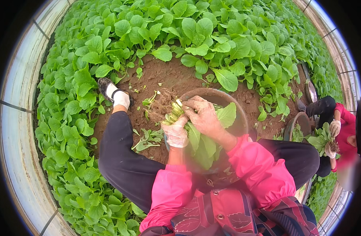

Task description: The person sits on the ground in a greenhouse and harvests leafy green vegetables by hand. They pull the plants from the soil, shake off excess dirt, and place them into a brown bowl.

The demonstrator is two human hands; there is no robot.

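Note:
My left hand (175,135), in a thin whitish glove, grips a bunch of leafy greens (201,144) around its pale stems. Leaves hang down to the right, over a round tub (243,113) between my legs. Bare and soil-stained, my right hand (204,115) has its thumb and fingers on the stem bases (175,110) at the upper end of the bunch. Just left of those stems is a tangle of brown roots (161,107); I cannot tell whether any are still attached. The tub's inside is mostly hidden by hands and leaves.
Loose leaves (148,138) lie on brown soil (168,70) left of the tub. Dense rows of growing greens (77,85) surround the soil patch. At right, another person (345,126) with gloved hands holds rooted greens beside a second tub (292,125). Pale walling (21,132) curves along the left.

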